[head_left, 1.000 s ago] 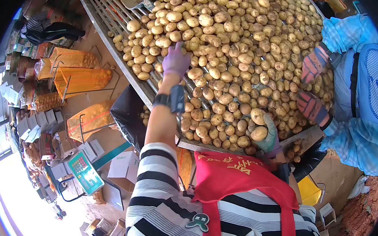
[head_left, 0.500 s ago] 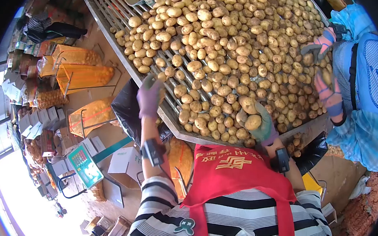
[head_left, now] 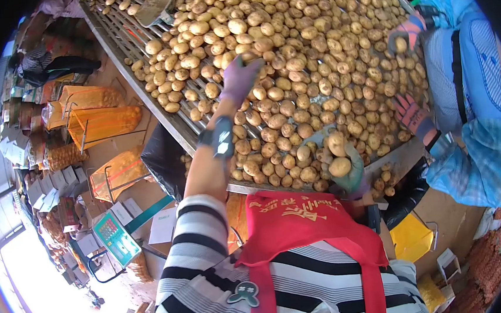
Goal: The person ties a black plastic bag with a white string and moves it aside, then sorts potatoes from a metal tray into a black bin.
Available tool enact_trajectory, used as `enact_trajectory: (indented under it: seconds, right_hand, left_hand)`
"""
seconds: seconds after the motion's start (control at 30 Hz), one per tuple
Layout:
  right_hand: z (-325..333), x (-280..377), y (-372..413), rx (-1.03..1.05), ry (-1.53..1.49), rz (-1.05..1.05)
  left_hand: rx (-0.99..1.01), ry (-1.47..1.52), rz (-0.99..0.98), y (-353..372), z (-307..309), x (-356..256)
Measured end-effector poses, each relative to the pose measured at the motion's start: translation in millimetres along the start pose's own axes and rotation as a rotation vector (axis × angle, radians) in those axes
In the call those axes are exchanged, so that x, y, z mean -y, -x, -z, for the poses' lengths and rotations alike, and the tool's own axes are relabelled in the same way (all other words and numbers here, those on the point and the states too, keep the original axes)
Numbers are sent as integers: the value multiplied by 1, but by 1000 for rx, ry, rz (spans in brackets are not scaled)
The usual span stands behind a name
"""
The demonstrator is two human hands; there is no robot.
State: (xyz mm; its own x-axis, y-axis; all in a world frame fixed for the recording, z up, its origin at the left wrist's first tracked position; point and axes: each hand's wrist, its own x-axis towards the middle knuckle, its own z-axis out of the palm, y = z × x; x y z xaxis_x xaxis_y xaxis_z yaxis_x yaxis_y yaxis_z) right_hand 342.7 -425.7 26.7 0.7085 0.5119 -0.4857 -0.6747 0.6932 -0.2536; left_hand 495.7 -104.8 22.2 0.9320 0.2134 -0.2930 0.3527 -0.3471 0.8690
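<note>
Many muddy yellow potatoes (head_left: 292, 88) cover a slatted metal sorting table (head_left: 131, 66). My left hand (head_left: 241, 79), in a purple and grey glove, reaches over the pile at the left with its fingers apart, touching or just above the potatoes. Low on the table, close to the red apron (head_left: 308, 222), my right hand (head_left: 353, 176) wears a green and purple glove. Its fingers curl around potatoes (head_left: 339, 166), one stacked above another against the palm.
Across the right edge, a co-worker's pink-gloved hands (head_left: 413, 119) rest among the potatoes. A metal scoop (head_left: 155, 6) lies at the upper left. Black bags (head_left: 162, 161) hang at the table's edge. Orange mesh sacks (head_left: 107, 126) and a green scale (head_left: 117, 237) stand on the left.
My left hand has moved from the table's left edge in over the potatoes. My right hand still holds potatoes near the front edge. The co-worker's lower hand has come down onto the pile.
</note>
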Motion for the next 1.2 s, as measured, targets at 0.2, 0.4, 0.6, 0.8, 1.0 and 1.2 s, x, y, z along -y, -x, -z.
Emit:
enact_trajectory:
  seconds: [0.2, 0.4, 0.6, 0.8, 1.0, 1.2]
  right_hand:
    - [-7, -8, -25, -51, 565, 280]
    - [-58, -37, -26, 47, 865, 327]
    - [-62, -76, -5, 218, 978, 205]
    - [-40, -75, 5, 13, 795, 126]
    - [7, -68, 10, -38, 866, 46]
    - [11, -69, 14, -57, 942, 16]
  left_hand:
    - [261, 1580, 430, 147, -33, 35]
    - [208, 1547, 3, 220, -86, 38]
    - [-44, 976, -374, 261, -85, 72]
    - [-66, 1923, -120, 342, -34, 113]
    - [-910, 1581, -40, 514, 6, 212]
    - [-1380, 1710, 764, 611, 11, 310]
